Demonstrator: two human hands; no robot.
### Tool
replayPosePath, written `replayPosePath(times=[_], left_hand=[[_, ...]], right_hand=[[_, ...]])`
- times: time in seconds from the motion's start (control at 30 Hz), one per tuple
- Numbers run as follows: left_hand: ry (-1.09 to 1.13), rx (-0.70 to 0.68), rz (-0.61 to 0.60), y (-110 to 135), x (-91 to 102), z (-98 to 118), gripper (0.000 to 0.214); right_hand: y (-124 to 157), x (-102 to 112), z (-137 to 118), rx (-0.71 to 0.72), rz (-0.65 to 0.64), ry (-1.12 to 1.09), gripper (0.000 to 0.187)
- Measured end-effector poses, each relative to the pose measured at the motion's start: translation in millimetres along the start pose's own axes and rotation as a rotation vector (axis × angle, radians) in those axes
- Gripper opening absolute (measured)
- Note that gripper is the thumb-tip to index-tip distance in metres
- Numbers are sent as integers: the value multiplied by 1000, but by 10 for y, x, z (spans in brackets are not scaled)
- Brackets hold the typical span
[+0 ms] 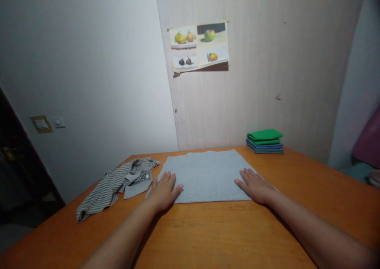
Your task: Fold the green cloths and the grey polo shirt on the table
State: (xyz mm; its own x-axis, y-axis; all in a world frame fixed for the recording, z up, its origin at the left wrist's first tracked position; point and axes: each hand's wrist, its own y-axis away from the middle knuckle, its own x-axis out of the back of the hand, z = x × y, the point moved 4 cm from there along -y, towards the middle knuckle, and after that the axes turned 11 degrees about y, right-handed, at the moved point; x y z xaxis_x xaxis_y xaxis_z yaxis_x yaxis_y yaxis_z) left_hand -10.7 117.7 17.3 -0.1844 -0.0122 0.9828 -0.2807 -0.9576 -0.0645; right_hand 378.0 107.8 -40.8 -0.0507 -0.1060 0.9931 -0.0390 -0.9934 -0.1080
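Note:
A light grey cloth (208, 178) is spread flat on the orange-brown table (219, 233), roughly rectangular with a slightly wavy far edge. My left hand (164, 190) lies flat on its near left corner, fingers stretched out and thumb apart. On the near right side rests my right hand (255, 184), palm down with the fingers extended. Neither hand grips anything. Both hands hide parts of the cloth's side edges. Left of the cloth lies a crumpled striped shirt (108, 191) in dark and white, with a plain grey collar.
At the back right of the table stands a stack of folded cloths, green (265, 135) on top and blue (265, 147) below. A wall (252, 102) rises behind the table, with a fruit picture sheet (198, 47) on it. A dark doorway (23, 162) is at left.

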Motion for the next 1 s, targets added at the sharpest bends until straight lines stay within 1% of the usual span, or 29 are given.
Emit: replayPosePath(times=[0.1, 0.23, 0.43, 0.7, 1.0], left_hand=[[33, -23, -25, 8, -97, 113, 81], [60, 14, -65, 21, -187, 96, 82], [63, 11, -60, 8, -184, 59, 82], [63, 9, -43, -44, -236, -11, 82], [36, 14, -46, -55, -225, -11, 79]], right_hand=[[7, 9, -11, 0, -15, 6, 86], [24, 36, -27, 3, -21, -2, 86], [21, 55, -35, -1, -39, -21, 86], [46, 134, -67, 4, -66, -35, 87], [37, 155, -72, 11, -76, -79, 89]])
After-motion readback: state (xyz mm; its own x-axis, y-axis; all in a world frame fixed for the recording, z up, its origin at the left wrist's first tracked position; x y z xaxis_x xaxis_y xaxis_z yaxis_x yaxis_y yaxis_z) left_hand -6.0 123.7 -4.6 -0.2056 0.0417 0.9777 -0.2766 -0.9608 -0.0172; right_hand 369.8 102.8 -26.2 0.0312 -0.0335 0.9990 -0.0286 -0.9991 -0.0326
